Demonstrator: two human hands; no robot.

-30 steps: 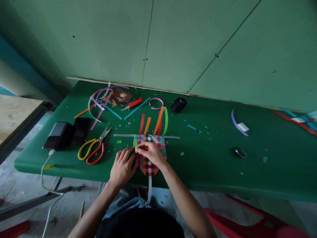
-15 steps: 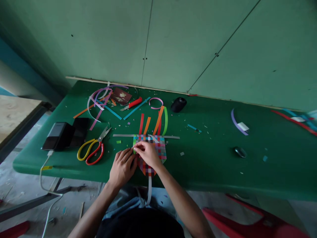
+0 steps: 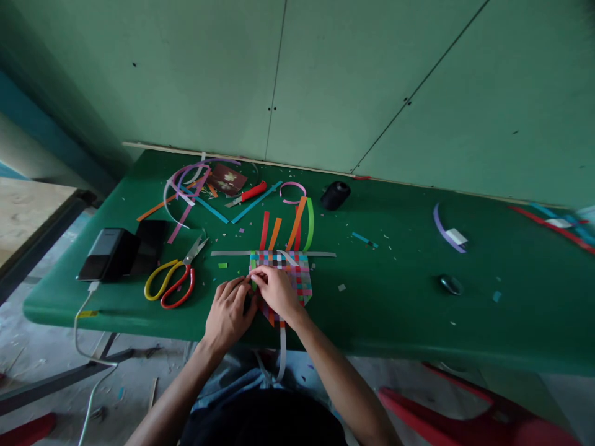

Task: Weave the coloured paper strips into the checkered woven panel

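Observation:
A woven piece of many-coloured strips (image 3: 302,279) lies near the front edge of the green table. Red, orange and green strips stick out from its far side, and grey strips from its left, right and near sides. My right hand (image 3: 275,290) lies over the weave, thumb and forefinger pinched at its left edge by a green strip (image 3: 253,263). Beside it, my left hand (image 3: 231,310) has its fingers bent together against the same edge. The fingertips meet there, and what they pinch is too small to make out.
Scissors (image 3: 188,272) with yellow and red handles lie left of my hands. Farther left are a black device (image 3: 109,254) and a cable (image 3: 83,310). A red cutter (image 3: 253,192), loose strips (image 3: 211,209) and a black spool (image 3: 335,196) lie behind. A dark oval object (image 3: 450,285) sits right.
Both hands stay at the weave's left edge with only slight finger movement. The near end of the weave has shifted slightly, and its hanging grey strip has moved a little to the right.

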